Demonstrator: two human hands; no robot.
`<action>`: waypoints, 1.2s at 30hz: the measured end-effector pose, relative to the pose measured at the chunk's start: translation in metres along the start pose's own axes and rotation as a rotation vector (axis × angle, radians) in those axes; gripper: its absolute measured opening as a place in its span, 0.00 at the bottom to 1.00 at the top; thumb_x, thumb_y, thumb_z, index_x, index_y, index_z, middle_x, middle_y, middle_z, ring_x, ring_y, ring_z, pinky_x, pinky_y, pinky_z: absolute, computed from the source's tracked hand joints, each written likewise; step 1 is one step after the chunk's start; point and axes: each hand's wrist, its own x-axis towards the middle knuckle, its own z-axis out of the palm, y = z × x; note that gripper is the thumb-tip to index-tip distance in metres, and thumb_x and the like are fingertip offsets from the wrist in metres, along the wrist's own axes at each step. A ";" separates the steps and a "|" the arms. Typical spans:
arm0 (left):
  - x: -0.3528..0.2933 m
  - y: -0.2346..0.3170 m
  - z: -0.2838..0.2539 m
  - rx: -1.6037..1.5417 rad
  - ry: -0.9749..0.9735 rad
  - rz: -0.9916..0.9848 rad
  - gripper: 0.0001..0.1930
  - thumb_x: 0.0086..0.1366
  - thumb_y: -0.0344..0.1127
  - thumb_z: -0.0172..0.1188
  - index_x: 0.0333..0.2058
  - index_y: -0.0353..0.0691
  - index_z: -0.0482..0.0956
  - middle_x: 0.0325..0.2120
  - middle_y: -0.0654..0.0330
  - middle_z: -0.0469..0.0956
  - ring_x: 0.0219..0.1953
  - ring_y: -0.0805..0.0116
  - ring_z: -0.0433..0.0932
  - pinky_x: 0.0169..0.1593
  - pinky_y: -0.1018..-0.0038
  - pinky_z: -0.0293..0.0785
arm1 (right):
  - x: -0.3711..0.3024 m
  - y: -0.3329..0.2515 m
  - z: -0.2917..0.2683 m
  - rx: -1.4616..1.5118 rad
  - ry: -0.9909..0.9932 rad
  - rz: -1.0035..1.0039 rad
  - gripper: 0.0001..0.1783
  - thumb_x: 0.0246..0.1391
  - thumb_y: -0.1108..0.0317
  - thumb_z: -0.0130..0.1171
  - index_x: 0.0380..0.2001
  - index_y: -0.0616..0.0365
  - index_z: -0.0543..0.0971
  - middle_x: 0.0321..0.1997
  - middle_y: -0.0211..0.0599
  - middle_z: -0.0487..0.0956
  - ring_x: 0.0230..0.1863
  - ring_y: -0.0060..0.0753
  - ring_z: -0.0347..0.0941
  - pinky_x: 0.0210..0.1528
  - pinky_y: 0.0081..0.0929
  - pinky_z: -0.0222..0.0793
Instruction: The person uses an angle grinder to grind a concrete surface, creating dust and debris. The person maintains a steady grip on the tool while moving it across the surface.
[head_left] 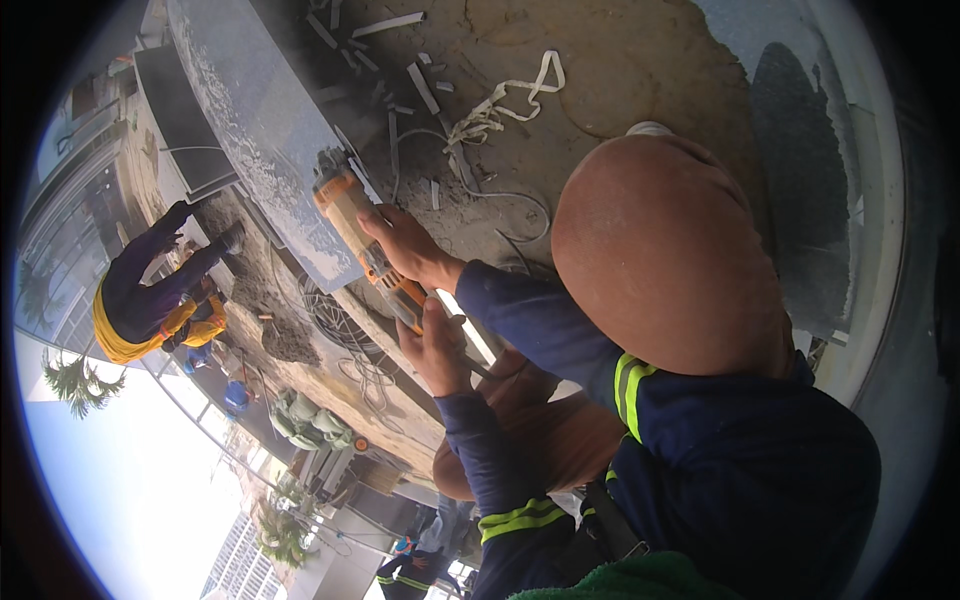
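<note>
two bare hands on one grinder (350,215), head view. orange-and-grey tool sits at the near edge of the grey slab (255,115), head end against or just over it; exact contact and any disc cannot be made out. right hand (408,248): fingers curled firmly round the middle of the body. left hand (435,350): fingers wrapped round the rear end.

risks, as judged: if the head catches on that edge, it could kick back, maybe toward the right knee (660,250), which is bent nearby. no gloves, so chips or a slipped grip could cut. loose cable (525,198) and tangled pale tape (500,105) lie on the ground near the slab; either could snag a foot or the tool. scattered strips (422,88) could roll underfoot. co-worker (135,285) bends beyond the slab; thrown grit might carry that way.
</note>
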 end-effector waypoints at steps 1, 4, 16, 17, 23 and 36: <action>0.000 0.002 0.000 0.000 0.001 0.000 0.24 0.73 0.42 0.66 0.58 0.31 0.74 0.37 0.60 0.80 0.28 0.74 0.80 0.32 0.79 0.77 | 0.001 0.001 0.001 -0.002 0.004 -0.008 0.37 0.71 0.39 0.52 0.62 0.66 0.78 0.49 0.49 0.84 0.50 0.39 0.81 0.54 0.39 0.73; 0.001 0.006 0.002 0.000 -0.002 0.013 0.24 0.73 0.42 0.66 0.58 0.31 0.74 0.36 0.60 0.80 0.28 0.74 0.80 0.32 0.78 0.77 | 0.005 0.004 0.003 0.018 0.007 -0.022 0.37 0.71 0.39 0.52 0.61 0.66 0.78 0.49 0.49 0.84 0.50 0.39 0.81 0.54 0.39 0.73; 0.008 0.009 0.006 -0.020 0.010 0.025 0.22 0.73 0.41 0.67 0.57 0.33 0.75 0.34 0.62 0.79 0.27 0.78 0.76 0.32 0.78 0.78 | 0.020 0.011 0.002 0.009 -0.028 -0.032 0.35 0.75 0.38 0.51 0.56 0.65 0.77 0.47 0.41 0.81 0.47 0.30 0.77 0.52 0.34 0.75; 0.008 0.008 0.007 -0.035 0.024 0.032 0.19 0.72 0.41 0.68 0.53 0.35 0.76 0.32 0.64 0.77 0.25 0.77 0.76 0.32 0.77 0.79 | 0.020 0.011 0.002 0.019 -0.030 -0.040 0.35 0.75 0.38 0.51 0.56 0.65 0.77 0.47 0.40 0.81 0.47 0.29 0.77 0.51 0.34 0.75; 0.004 0.005 0.007 -0.062 0.048 0.021 0.15 0.71 0.41 0.71 0.43 0.39 0.76 0.26 0.66 0.74 0.22 0.76 0.75 0.32 0.75 0.80 | 0.015 0.015 0.002 0.069 -0.044 -0.033 0.34 0.75 0.39 0.52 0.55 0.66 0.77 0.46 0.40 0.80 0.46 0.29 0.77 0.51 0.34 0.75; -0.009 -0.003 0.004 -0.088 0.022 0.028 0.18 0.72 0.39 0.69 0.53 0.35 0.76 0.31 0.66 0.75 0.24 0.79 0.73 0.31 0.76 0.80 | -0.002 0.016 -0.003 0.045 -0.039 -0.037 0.35 0.74 0.39 0.52 0.55 0.67 0.77 0.44 0.40 0.81 0.44 0.29 0.78 0.48 0.33 0.76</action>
